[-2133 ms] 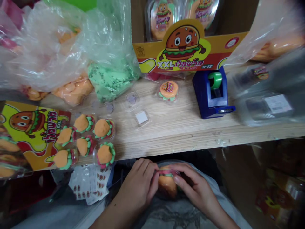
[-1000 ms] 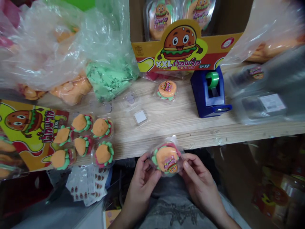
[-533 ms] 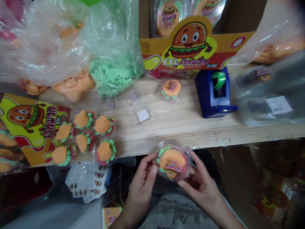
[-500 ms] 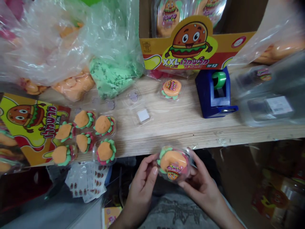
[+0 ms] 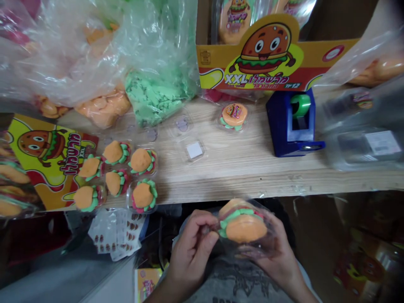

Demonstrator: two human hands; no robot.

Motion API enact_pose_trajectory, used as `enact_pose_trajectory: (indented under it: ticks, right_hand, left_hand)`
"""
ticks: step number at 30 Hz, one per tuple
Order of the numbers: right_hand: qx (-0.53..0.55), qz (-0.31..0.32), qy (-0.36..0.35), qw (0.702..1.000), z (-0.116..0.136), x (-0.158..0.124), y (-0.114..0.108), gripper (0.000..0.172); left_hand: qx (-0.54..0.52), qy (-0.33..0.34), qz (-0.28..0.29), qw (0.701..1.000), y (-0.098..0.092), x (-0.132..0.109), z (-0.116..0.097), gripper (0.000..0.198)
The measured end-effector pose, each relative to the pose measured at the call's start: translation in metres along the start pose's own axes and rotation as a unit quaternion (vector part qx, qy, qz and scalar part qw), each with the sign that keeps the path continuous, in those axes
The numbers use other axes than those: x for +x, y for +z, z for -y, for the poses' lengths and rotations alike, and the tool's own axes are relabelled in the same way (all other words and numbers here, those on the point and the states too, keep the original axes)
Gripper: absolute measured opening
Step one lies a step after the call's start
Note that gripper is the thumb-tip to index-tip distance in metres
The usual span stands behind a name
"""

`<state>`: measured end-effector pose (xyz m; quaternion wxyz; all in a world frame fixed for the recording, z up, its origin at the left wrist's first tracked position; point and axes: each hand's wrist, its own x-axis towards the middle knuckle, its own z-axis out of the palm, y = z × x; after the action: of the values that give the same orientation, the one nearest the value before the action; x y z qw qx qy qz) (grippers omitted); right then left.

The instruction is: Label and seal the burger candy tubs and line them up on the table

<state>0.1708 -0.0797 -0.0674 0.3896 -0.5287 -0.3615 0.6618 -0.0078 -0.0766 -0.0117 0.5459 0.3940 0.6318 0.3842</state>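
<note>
Both hands hold one burger-shaped marshmallow in a clear plastic shell point(image 5: 242, 225) below the table edge, over my lap. It is turned on its side, so orange buns, a green layer and a red layer show. My left hand point(image 5: 194, 244) pinches the shell's left rim with curled fingers. My right hand point(image 5: 277, 256) cups it from underneath and the right, mostly hidden behind the shell.
On the wooden table point(image 5: 240, 168) lie several packed burgers point(image 5: 126, 174), a single labelled burger point(image 5: 234, 115), a blue tape dispenser point(image 5: 292, 124), a yellow display box point(image 5: 265, 54), and bags of green point(image 5: 151, 94) and orange point(image 5: 101, 105) pieces. Sticker sheets point(image 5: 116, 235) hang off the edge.
The shelled burger was lifted from my lap, shown label-up, and is now tipped onto its side. My head has shifted slightly, moving the scene to the right.
</note>
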Motion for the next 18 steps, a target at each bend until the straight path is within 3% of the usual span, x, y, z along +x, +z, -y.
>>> enact_pose_trajectory:
  ticks: [3,8,11,15,18]
  right_hand:
    - [-0.018,-0.018,0.009,1.0,0.004,-0.003,0.001,0.058]
    - [-0.001,0.003,0.021,1.0,0.009,-0.009,0.003,0.054]
    - [-0.016,0.015,0.025,0.999,0.005,-0.013,0.0,0.053]
    - [-0.059,0.058,0.004,0.997,-0.006,-0.015,-0.014,0.051]
    - [-0.151,0.116,-0.045,0.981,-0.011,-0.014,-0.024,0.053]
  left_hand:
    - [0.066,0.015,0.021,0.998,-0.002,0.002,-0.003,0.01]
    - [0.016,-0.046,0.012,0.999,-0.004,0.001,-0.004,0.012]
    - [0.017,-0.076,0.052,0.996,-0.011,-0.001,-0.003,0.018]
    - [0.035,-0.102,0.12,0.987,-0.021,-0.001,0.0,0.023]
    - [0.032,-0.098,0.096,0.99,-0.022,0.001,0.004,0.012]
